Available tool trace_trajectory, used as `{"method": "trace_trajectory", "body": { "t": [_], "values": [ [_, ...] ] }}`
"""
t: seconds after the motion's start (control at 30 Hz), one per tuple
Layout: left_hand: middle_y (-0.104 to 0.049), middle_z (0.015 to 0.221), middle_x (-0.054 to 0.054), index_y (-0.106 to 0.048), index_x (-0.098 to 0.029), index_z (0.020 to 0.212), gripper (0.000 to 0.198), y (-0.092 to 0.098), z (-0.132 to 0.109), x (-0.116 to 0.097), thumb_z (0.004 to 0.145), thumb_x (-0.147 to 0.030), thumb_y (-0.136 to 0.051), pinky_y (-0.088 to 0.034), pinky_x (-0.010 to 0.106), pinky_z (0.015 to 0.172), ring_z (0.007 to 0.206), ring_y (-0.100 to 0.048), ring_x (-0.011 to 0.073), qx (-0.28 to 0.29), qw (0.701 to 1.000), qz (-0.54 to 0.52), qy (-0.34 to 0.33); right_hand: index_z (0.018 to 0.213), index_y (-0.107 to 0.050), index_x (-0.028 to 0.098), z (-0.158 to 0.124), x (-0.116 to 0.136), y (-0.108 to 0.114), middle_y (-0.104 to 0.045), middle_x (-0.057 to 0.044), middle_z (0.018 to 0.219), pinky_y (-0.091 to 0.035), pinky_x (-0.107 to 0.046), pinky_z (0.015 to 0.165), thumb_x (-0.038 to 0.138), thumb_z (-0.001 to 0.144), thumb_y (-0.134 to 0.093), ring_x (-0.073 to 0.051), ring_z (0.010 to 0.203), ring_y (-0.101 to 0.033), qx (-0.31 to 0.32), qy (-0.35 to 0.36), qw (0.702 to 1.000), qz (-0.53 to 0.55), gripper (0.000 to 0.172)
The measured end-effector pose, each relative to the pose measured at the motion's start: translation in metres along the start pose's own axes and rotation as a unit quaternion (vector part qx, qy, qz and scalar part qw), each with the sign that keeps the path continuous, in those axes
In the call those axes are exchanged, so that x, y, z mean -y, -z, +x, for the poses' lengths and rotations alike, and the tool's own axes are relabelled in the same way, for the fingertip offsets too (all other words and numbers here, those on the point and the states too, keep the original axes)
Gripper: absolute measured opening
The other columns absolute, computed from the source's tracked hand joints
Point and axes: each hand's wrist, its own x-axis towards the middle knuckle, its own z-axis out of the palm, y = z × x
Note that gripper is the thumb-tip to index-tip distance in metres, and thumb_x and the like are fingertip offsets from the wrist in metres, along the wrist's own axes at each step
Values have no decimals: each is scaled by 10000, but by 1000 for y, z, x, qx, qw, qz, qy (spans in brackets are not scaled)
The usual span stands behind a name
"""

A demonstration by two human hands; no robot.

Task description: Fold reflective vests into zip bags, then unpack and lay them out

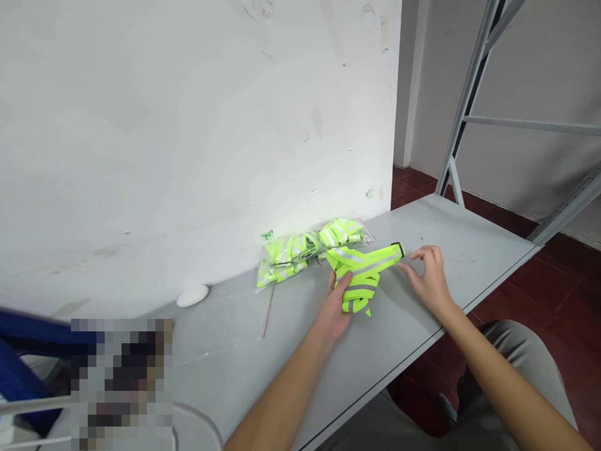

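Note:
My left hand (335, 307) grips a folded bundle of neon-yellow reflective strap (361, 275) with silver stripes, thumb on top, held over the grey table. One strap end with a black buckle (398, 248) sticks out to the right. Just right of that buckle is my right hand (429, 279), its thumb and fingers apart and nothing between them. Behind the bundle, against the wall, lie several clear plastic bags (291, 250) with similar neon-yellow straps inside.
The grey table top (291, 351) runs along a white wall (197, 125). A white oval object (192, 295) lies near the wall at left. Metal shelf posts (469, 94) rise at the table's far right end. A blue frame (28, 363) stands at lower left, beside a blurred-out patch.

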Motion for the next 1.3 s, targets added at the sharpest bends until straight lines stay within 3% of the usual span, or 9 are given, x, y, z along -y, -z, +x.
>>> {"method": "trace_trajectory", "body": {
  "t": [0.1, 0.2, 0.37, 0.47, 0.57, 0.77, 0.93, 1.13, 1.3],
  "values": [
    [-664, 1102, 35, -449, -320, 1275, 661, -1, 1, 1, 712, -385, -788, -571, 272, 593, 744, -679, 152, 11, 1000, 6, -6, 995, -585, 229, -13, 16, -9, -575, -76, 948, -451, -435, 842, 404, 903, -552, -233, 872, -557, 99, -7, 992, 81, 200],
    [-674, 1078, 14, -448, -329, 1263, 642, -1, 1, 2, 720, -398, -782, -578, 285, 625, 747, -684, 149, 26, 999, 20, -14, 1155, -560, 252, -16, 27, -21, -581, -82, 1128, -472, -401, 878, 398, 920, -525, -216, 970, -581, 167, -40, 967, 189, 279],
    [-676, 1109, 18, -439, -352, 1290, 691, 1, 1, 5, 703, -406, -799, -583, 298, 668, 809, -697, 166, 40, 998, 39, -10, 1151, -569, 261, 0, 20, -31, -518, -75, 1269, -483, -367, 881, 437, 820, -646, -218, 1127, -532, 199, -105, 931, 288, 383],
    [-671, 1100, 15, -456, -353, 1267, 694, 3, 2, 5, 678, -389, -823, -587, 299, 662, 789, -690, 152, 44, 999, 32, -6, 960, -591, 229, 6, 15, -32, -575, -58, 1163, -485, -347, 842, 457, 757, -702, -208, 1062, -559, 209, -133, 923, 295, 325],
    [-672, 1045, -1, -449, -357, 1253, 709, 4, 4, 4, 660, -385, -837, -589, 297, 649, 731, -676, 127, 37, 999, 12, -5, 977, -562, 217, 5, 16, -34, -632, -41, 1012, -481, -343, 796, 485, 750, -704, -193, 934, -591, 202, -176, 919, 290, 380],
    [-672, 1016, -11, -427, -355, 1259, 718, 6, 5, 5, 666, -414, -827, -588, 303, 655, 731, -677, 128, 36, 999, 15, -3, 958, -637, 210, 6, 24, -33, -643, -49, 1103, -457, -350, 838, 485, 819, -633, -209, 982, -583, 259, -129, 907, 307, 308],
    [-676, 1092, 10, -413, -357, 1297, 732, 6, 5, 4, 685, -431, -806, -577, 298, 663, 851, -695, 182, 33, 999, 25, -7, 790, -590, 209, 10, 23, -26, -682, -11, 901, -480, -341, 804, 503, 758, -698, -183, 837, -619, 242, -215, 839, 438, 316],
    [-661, 1154, 16, -435, -351, 1284, 728, 1, 1, 2, 666, -343, -820, -572, 284, 670, 890, -690, 192, 16, 999, 17, -25, 663, -508, 207, 9, 9, -16, -542, 42, 623, -391, -258, 561, 531, 679, -740, -127, 583, -481, 192, -199, 902, 333, 399],
    [-660, 1128, 22, -464, -320, 1221, 674, -6, -2, 1, 651, -341, -825, -577, 317, 688, 905, -686, 217, -18, 998, 12, -67, 630, -456, 210, 6, -4, -14, -508, 43, 599, -344, -248, 535, 542, 695, -708, -123, 566, -447, 214, -208, 917, 263, 422]
  ]
}}
